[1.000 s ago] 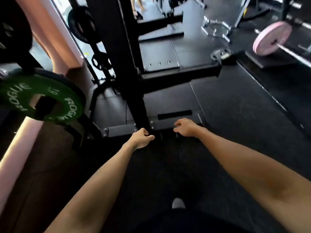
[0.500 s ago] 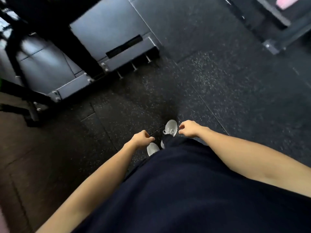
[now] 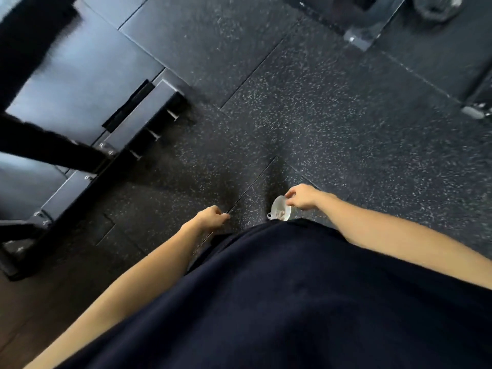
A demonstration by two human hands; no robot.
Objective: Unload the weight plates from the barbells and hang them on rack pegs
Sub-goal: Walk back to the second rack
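I look straight down at the black speckled rubber floor point(image 3: 332, 107). My left hand point(image 3: 210, 218) hangs in front of my dark shirt with fingers loosely curled and holds nothing. My right hand point(image 3: 303, 198) hangs a little higher, also loosely curled and empty, just above my white shoe point(image 3: 279, 212). The black rack base point(image 3: 143, 113) with its bolted foot plate lies on the floor at the left. No barbell and no clearly recognisable weight plate is in view. A dark, blurred round object point(image 3: 436, 6) sits at the top right edge.
A black rack upright point(image 3: 48, 153) crosses the left side low over the platform. A metal frame foot point(image 3: 359, 35) stands at the top right, and another piece of equipment point(image 3: 476, 107) pokes in at the right edge.
My view has dropped from the rack and the green plate down to the floor and swung right. Both hands stay empty in front of me; one shoe is now hidden.
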